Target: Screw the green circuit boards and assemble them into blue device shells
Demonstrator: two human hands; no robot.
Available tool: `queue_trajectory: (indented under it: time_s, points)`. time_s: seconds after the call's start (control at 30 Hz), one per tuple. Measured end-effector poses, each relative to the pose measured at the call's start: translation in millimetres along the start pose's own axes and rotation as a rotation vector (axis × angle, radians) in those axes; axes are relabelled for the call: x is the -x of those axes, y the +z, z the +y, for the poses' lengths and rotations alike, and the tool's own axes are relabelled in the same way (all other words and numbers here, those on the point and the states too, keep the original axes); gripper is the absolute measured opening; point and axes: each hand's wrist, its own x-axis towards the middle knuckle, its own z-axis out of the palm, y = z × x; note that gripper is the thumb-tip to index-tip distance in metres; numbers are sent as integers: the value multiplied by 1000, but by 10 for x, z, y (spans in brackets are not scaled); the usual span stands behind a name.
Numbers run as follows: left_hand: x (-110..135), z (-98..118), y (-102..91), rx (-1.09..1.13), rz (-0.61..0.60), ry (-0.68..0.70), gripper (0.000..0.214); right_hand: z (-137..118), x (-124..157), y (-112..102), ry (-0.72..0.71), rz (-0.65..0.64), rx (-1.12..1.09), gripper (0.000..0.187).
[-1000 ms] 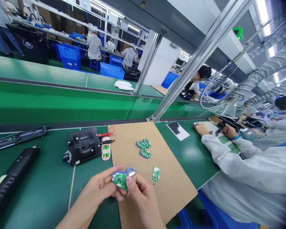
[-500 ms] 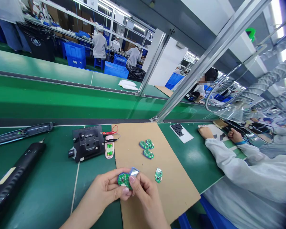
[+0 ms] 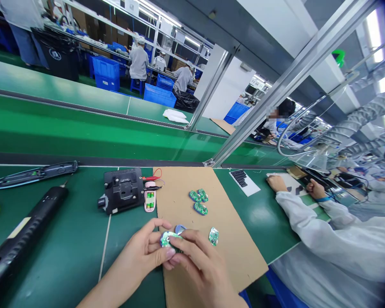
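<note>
Green circuit board (image 3: 164, 240) between fingers (image 3: 188, 247)

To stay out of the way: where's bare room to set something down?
Bare green bench lies between the thick black tool and left hand; bare cardboard, right of the lone circuit board. Crowded: black box, pink casing and red clip, bunched together.

No lettering legible; a round white emblem (image 3: 54, 54), detail unresolved, marks the black bin (image 3: 64, 66), upper left.
</note>
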Motion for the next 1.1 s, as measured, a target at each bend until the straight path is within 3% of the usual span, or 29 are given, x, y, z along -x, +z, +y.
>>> queue_trajectory:
  time_s: [0.1,0.23,0.37,0.67,0.87,1.1]
  points:
    - [-14,3,30,62,22,29,42,-5,-29,-3,-69,48,76,27]
    - [4,55,74,103,82,30,45,-72,-114,-49,-85,111,5,25]
    - [49,154,96,55,135,-4,40,-118,-178,-140,-62,60,-63,25]
    - [80,184,141,126,101,60,44,-148,-189,-311,-163,-59,-65,30]
    - [91,146,107,133,-13,110,40,-170,-208,-321,-186,-32,-66,29]
    - [109,134,121,119,11,110,41,-191,-260,-345,-202,-43,-29,33]
